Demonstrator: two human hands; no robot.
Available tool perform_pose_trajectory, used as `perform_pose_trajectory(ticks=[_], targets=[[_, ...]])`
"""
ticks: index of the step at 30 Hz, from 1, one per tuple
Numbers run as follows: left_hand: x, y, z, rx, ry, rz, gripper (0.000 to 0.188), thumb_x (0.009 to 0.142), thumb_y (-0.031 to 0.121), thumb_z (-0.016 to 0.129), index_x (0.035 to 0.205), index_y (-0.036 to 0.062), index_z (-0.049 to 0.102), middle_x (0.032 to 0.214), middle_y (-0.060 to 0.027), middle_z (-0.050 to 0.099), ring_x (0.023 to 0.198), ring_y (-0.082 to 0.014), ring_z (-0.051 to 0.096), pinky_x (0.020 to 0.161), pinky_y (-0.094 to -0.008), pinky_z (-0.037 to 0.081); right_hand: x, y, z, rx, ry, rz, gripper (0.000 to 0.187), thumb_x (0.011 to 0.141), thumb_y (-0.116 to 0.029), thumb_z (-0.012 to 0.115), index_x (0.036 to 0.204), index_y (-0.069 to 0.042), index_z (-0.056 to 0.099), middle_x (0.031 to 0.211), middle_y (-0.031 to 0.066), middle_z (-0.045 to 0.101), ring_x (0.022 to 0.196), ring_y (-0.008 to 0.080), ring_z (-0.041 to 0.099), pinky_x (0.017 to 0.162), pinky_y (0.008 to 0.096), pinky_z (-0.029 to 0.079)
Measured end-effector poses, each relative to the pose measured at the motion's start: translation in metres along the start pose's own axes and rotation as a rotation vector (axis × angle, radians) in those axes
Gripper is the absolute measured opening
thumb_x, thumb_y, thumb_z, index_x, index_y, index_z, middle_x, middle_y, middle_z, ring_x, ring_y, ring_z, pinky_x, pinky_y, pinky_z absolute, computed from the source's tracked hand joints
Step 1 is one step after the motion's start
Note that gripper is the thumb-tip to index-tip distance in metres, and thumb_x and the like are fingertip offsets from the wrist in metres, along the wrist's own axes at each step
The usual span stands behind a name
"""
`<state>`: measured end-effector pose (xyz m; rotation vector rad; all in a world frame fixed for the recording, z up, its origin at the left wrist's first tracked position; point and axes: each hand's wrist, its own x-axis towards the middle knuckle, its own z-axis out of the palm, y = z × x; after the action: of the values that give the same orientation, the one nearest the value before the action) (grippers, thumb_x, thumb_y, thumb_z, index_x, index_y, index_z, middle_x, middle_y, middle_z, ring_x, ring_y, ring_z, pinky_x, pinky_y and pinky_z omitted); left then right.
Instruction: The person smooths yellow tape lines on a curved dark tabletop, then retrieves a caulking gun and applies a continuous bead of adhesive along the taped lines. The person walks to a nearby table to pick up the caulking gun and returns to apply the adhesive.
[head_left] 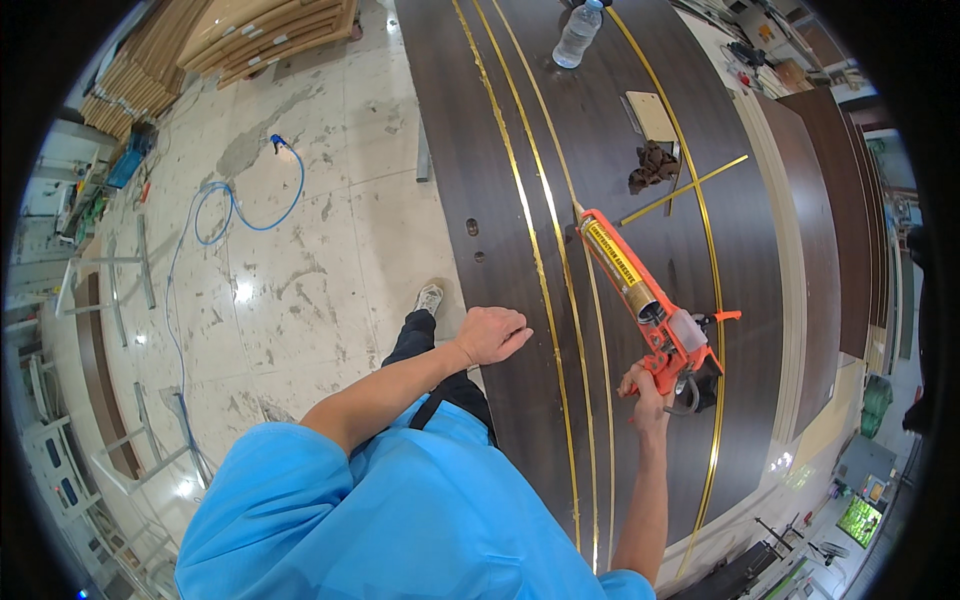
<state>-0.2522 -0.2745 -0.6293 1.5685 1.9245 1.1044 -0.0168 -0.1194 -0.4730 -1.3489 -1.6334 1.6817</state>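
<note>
Right hand (648, 388): wrapped around the handle of the orange caulking gun (680, 330).
Left hand (490, 335): fingers curled, at the left edge of the dark wood-grain panel (455, 130); contact unclear.
Gun position: over the panel, right of its centreline.
Gun contents: yellow-labelled cylindrical cartridge (612, 256).
Long axis: diagonal; nozzle toward panel's far left.
Clear plastic bottle (577, 38): panel's far end; fill level unclear.
</note>
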Motion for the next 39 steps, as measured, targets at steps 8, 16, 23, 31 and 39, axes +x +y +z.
perform_pose_trajectory(ticks=[8,16,23,31,39], targets=[[0.001,-0.004,0.002,0.051,-0.004,0.013,0.029,0.097,0.032,0.059,0.076,0.0109,0.06,0.072,-0.0076,0.063,0.071,-0.0296,0.066,0.057,-0.0447,0.049,-0.001,0.007,-0.008,-0.038,-0.021,-0.001,0.011,0.093,-0.008,0.055,0.083,-0.003,0.055,0.065,0.004,0.054,0.057,0.0133,0.053,0.055,0.029,0.044],[0.0,-0.003,0.002,0.035,0.013,0.019,0.028,0.097,0.029,0.06,0.078,0.0094,0.06,0.073,-0.0094,0.062,0.072,-0.0312,0.065,0.059,-0.0441,0.05,-0.01,0.011,-0.015,-0.077,-0.047,-0.005,0.012,0.093,-0.013,0.055,0.086,-0.003,0.053,0.063,0.0064,0.053,0.056,0.0168,0.053,0.056,0.0329,0.048],[0.0,-0.006,0.005,0.085,-0.009,0.013,0.029,0.098,0.033,0.057,0.079,0.0114,0.061,0.073,-0.0073,0.064,0.072,-0.0294,0.067,0.059,-0.0444,0.05,-0.015,0.011,-0.016,-0.03,-0.013,0.021,0.01,0.091,-0.011,0.057,0.087,-0.002,0.054,0.064,0.0069,0.053,0.056,0.0172,0.053,0.056,0.0331,0.047],[0.001,-0.005,0.005,0.08,0.007,0.02,0.03,0.098,0.033,0.057,0.078,0.0109,0.06,0.074,-0.0079,0.063,0.073,-0.0301,0.066,0.06,-0.0446,0.051,-0.019,0.013,-0.02,-0.039,-0.016,0.008,0.011,0.09,-0.012,0.058,0.087,-0.002,0.055,0.063,0.007,0.055,0.055,0.0179,0.055,0.055,0.0321,0.047],[0.001,-0.003,0.003,0.078,0.003,0.021,0.03,0.099,0.032,0.056,0.079,0.01,0.06,0.074,-0.0082,0.063,0.074,-0.0306,0.067,0.061,-0.045,0.051,-0.026,0.011,-0.021,-0.047,0.02,0.035,0.013,0.09,-0.014,0.057,0.083,-0.003,0.055,0.062,0.0064,0.055,0.055,0.017,0.055,0.055,0.0306,0.046]])
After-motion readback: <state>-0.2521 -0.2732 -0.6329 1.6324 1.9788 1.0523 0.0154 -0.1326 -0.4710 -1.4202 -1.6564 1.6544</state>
